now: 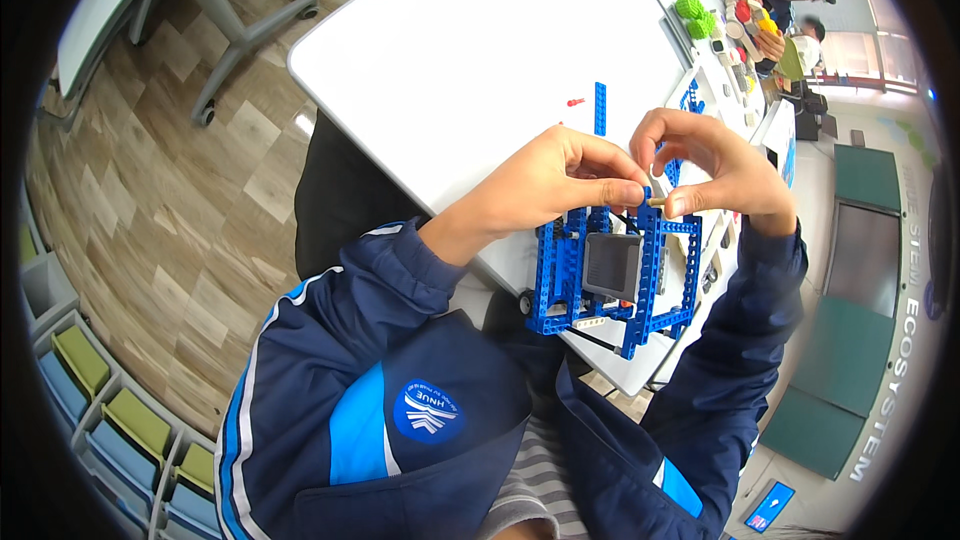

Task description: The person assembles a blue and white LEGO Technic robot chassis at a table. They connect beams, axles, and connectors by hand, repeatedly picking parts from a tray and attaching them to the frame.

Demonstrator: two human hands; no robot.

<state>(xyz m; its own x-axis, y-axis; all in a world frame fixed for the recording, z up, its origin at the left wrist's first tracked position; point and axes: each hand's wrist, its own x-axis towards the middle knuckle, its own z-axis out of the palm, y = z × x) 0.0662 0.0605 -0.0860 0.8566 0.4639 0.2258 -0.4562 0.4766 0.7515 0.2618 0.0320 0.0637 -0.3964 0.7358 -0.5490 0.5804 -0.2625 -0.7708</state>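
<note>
A white table (430,60) is spreading broadly beyond the left hand (550,180), its rounded corner jutting over wooden floor (255,155). A blue building-piece frame (646,275) carrying a grey box (612,265) is standing by the near edge, below both hands. The left hand is pinching narrowly, thumb and forefinger gripping the frame's top. The right hand (725,170) is arching half open, its thumb touching a tan peg (656,202); whether it is gripping, I cannot tell.

The left hand (545,183) pinches a blue frame (648,250), the right hand (728,172) at a tan pin (656,202) on it; a grey box (612,265) sits inside the frame, a red piece (575,101) beyond it on the white table (450,40).
</note>
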